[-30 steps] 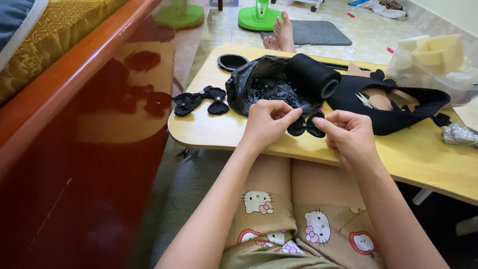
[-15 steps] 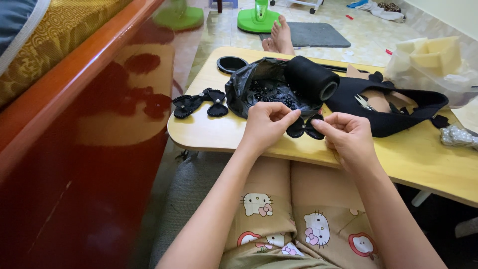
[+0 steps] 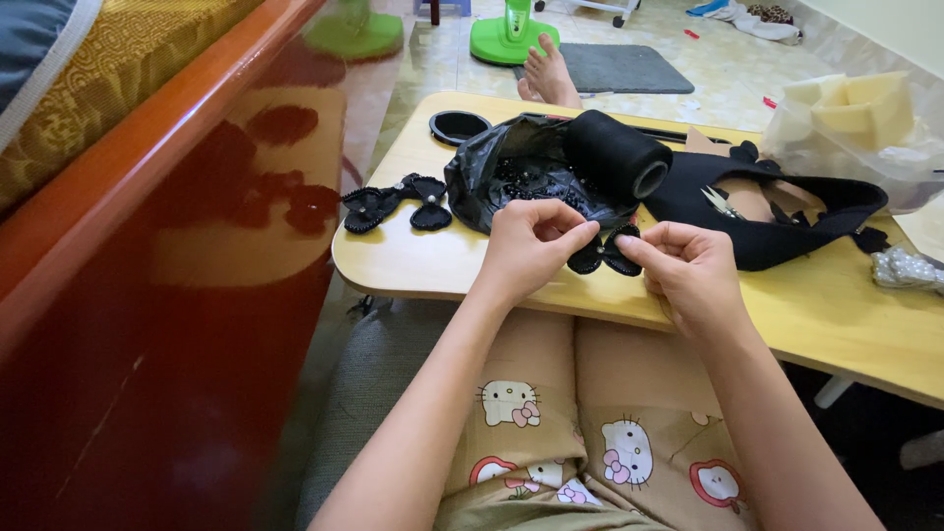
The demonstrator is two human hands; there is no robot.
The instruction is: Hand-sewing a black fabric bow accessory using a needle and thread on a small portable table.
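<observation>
Both my hands pinch a small black fabric bow [image 3: 608, 254] over the near edge of a low wooden table [image 3: 413, 258]. My left hand [image 3: 531, 241] grips its left side, my right hand [image 3: 683, 265] its right side with fingertips closed. Just behind the bow lies a black plastic bag [image 3: 521, 177] with beads inside, and a black roll of fabric [image 3: 615, 152] rests on it. Two finished black bows [image 3: 398, 202] lie on the table to the left.
A black fabric band [image 3: 787, 221] with scissors lies at the right. A clear bag of yellow foam pieces [image 3: 865, 123] stands at the far right, a small black round lid [image 3: 459, 125] at the back. A red wooden bed frame [image 3: 147, 295] rises on the left.
Both hands have stayed on the bow, with only small finger shifts. The view has tilted slightly.
</observation>
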